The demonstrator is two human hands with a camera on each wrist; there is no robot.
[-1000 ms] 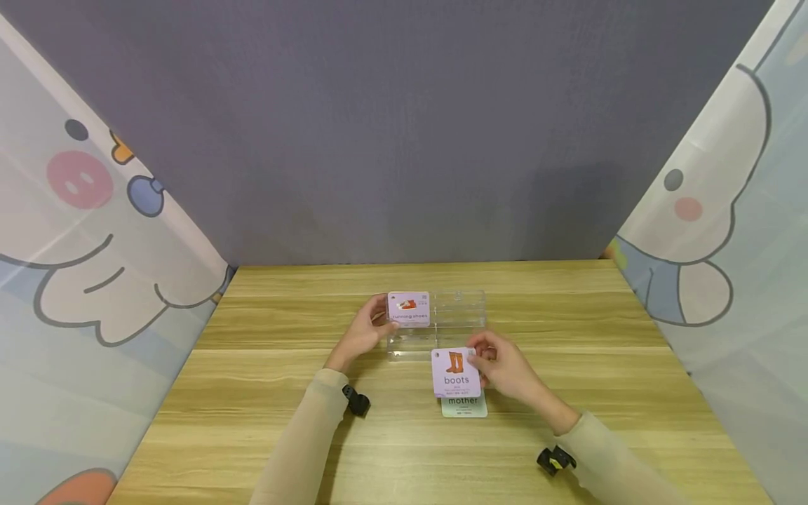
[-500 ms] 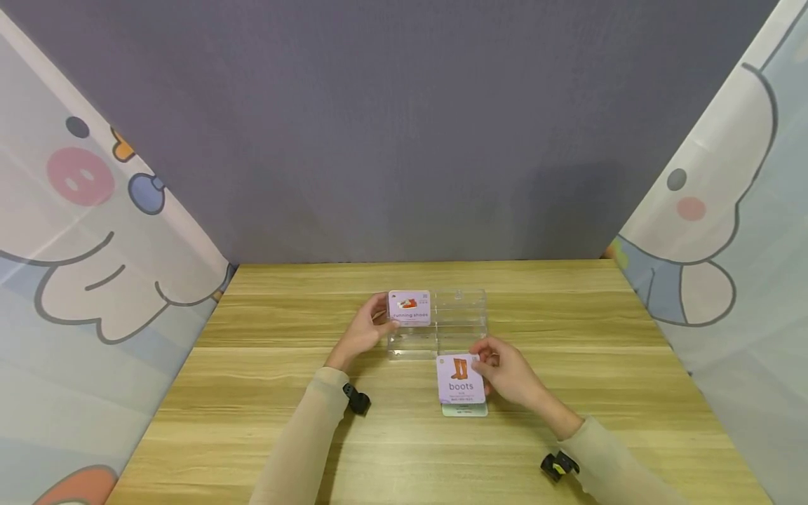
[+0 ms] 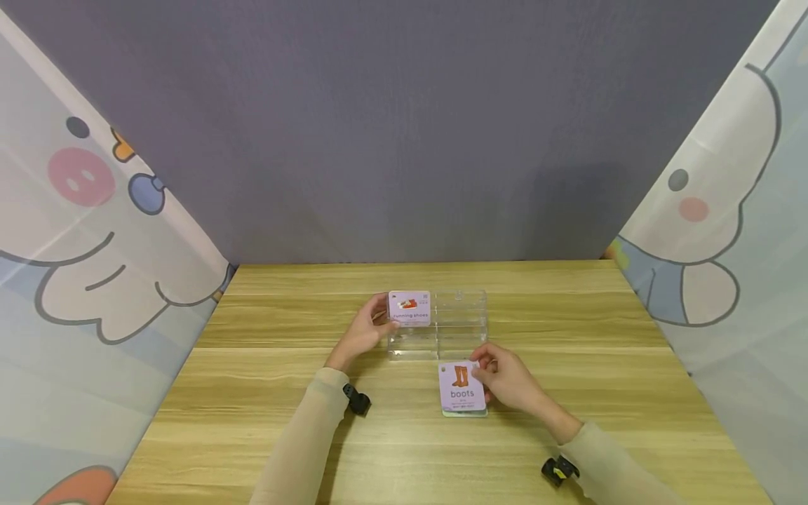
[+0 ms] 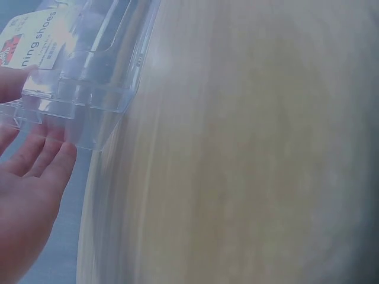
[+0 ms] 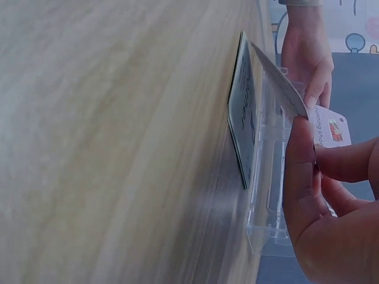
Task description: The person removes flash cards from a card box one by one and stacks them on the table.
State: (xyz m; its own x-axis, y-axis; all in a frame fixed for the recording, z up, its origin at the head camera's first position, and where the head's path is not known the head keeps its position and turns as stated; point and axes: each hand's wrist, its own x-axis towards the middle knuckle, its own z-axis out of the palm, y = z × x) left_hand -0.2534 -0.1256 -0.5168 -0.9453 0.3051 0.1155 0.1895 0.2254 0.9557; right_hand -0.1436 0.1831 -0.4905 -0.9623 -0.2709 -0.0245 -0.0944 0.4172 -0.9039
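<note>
My right hand point(image 3: 505, 375) pinches a pink "boots" flashcard point(image 3: 462, 400) by its upper right corner. In the right wrist view this boots card point(image 5: 278, 86) tilts over a green card point(image 5: 241, 112) lying on the table. Only a thin lower strip of the green card shows in the head view. Behind it lies a clear plastic compartment tray point(image 3: 462, 315). My left hand point(image 3: 365, 330) grips the tray's left end, thumb above and fingers below, as the left wrist view shows. A pink "running shoes" card point(image 3: 409, 308) stands in the tray's upper left section, by that thumb.
The wood-grain table point(image 3: 252, 351) runs back to a grey wall point(image 3: 410, 140). Cartoon-printed curtains point(image 3: 82, 231) hang on both sides. A black wrist camera point(image 3: 357, 400) sits by the left cuff and another wrist camera point(image 3: 559, 470) by the right cuff.
My right hand has brought the boots card toward me and slightly right, so it now covers nearly all of the green "mother" card. The left hand and the tray have stayed put.
</note>
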